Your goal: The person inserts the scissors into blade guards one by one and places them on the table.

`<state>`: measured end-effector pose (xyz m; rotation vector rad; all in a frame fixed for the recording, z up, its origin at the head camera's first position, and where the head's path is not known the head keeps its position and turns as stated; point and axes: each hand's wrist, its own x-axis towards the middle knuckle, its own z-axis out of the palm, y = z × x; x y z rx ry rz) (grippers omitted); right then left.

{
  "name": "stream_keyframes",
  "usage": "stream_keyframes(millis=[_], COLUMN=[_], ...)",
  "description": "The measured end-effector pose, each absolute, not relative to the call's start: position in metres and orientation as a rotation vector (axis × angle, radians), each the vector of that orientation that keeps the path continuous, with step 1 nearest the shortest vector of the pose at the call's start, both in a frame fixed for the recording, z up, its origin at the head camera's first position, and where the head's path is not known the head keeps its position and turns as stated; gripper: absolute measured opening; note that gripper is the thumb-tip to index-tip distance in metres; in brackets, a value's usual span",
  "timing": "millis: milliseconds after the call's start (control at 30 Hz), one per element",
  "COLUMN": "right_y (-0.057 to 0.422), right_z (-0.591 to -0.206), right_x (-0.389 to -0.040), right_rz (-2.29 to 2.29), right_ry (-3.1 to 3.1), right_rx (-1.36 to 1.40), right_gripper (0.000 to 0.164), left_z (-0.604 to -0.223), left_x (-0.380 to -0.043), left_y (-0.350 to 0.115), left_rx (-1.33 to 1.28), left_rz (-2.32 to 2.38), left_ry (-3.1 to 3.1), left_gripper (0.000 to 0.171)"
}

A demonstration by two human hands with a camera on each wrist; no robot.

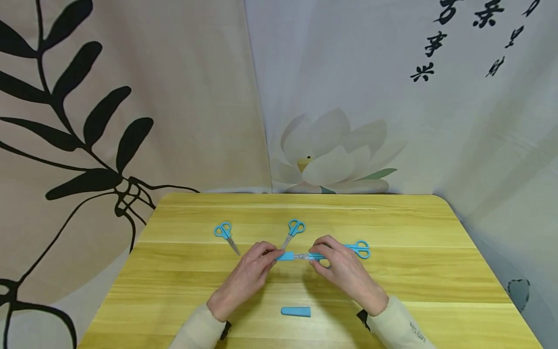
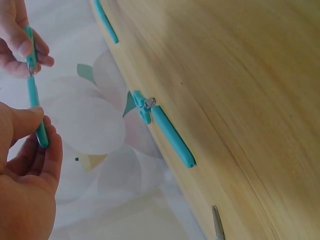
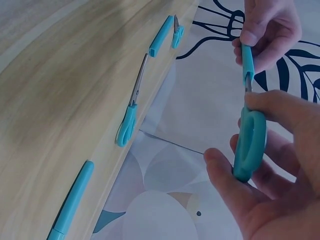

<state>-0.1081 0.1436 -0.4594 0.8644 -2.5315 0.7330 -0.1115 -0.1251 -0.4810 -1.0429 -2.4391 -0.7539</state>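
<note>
My left hand (image 1: 248, 271) pinches a blue blade cover (image 1: 285, 256) between thumb and fingers. My right hand (image 1: 344, 271) holds a small pair of scissors (image 3: 250, 142) by its blue handles. Their metal blades point left, partly inside the cover's mouth, with a short stretch of metal showing between. Both hands are above the middle of the table. Just beyond them lies another pair of scissors (image 1: 296, 227) with bare blades, and a second cover (image 3: 161, 36) lies by their tips in the right wrist view.
Bare-bladed scissors (image 1: 223, 230) lie at the back left of the wooden table (image 1: 174, 300). Behind the right hand is a pair of blue-handled scissors (image 1: 362, 249). A loose blue cover (image 1: 295, 311) lies nearer the front. A printed curtain (image 1: 209, 97) hangs behind.
</note>
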Motion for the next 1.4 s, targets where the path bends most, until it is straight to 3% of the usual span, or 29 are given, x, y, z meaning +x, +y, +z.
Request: stream_keyframes(millis=[1400], right_y=[0.1374], right_z=[-0.4675], right_x=[-0.1148], right_rz=[0.744], right_ry=[-2.450], right_rx=[0.972], right_gripper=[0.024], left_z=[-0.4815], left_x=[-0.1135], left_y=[-0.1171], left_rx=[-1.062], left_rz=[-0.769], left_ry=[-2.408], left_gripper=[0.035])
